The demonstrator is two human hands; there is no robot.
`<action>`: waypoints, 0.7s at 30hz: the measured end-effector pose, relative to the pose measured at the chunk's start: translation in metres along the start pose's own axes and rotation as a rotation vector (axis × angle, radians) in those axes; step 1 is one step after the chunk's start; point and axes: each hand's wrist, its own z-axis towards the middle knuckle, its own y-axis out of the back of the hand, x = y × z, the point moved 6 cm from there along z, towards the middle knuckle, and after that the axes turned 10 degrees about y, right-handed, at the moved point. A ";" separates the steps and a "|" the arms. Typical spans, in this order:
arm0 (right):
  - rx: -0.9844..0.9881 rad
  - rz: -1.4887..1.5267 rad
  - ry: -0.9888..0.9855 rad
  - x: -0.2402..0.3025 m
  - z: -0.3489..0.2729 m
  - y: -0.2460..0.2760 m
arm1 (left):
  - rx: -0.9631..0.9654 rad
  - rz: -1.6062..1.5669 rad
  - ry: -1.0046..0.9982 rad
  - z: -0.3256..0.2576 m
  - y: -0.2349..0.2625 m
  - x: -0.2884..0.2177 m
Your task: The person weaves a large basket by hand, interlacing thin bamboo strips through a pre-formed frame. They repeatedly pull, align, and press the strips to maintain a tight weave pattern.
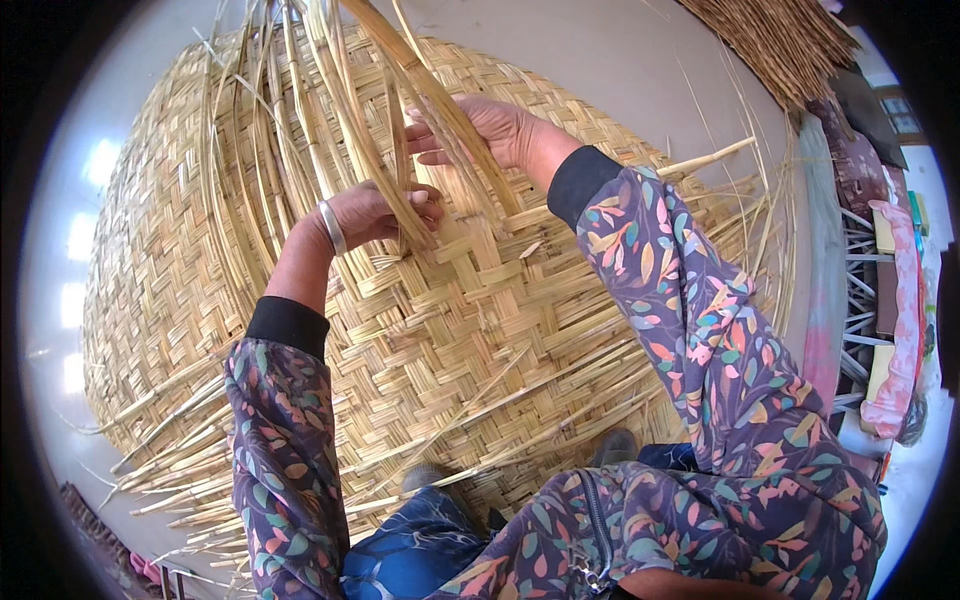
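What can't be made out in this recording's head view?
Head view, all four:
1. Right hand: parts of the fingers, behind raised strips.
2. Left hand: full grip, partly behind strips.
3. Raised strips: top ends, cut off by upper edge.
4. Brown stalk bundle: far end, likewise cut off.

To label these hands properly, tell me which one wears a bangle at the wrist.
The left hand: it wears a silver-coloured bangle, while the right hand shows none above its cuff.

Easiest pass: low over the woven mat [160,280], left of frame. Upper centre blocked: raised strips [312,110] fan out above the left hand [375,212]; a thick cane [432,92] slants across the right hand [497,130]. Loose ends [715,155] obstruct mid-right, also lower left.
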 end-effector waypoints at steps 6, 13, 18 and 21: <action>-0.128 -0.031 0.299 0.019 -0.012 0.025 | 0.038 -0.049 -0.001 0.000 0.002 0.003; -0.651 -0.125 0.430 0.017 -0.072 0.062 | -0.089 -0.152 0.033 0.008 0.011 0.013; -0.871 -0.286 0.415 0.006 -0.118 0.058 | -0.129 -0.130 0.058 0.006 0.011 0.015; -0.999 -0.506 0.437 -0.003 -0.138 0.044 | -0.158 -0.129 0.085 0.008 0.012 0.017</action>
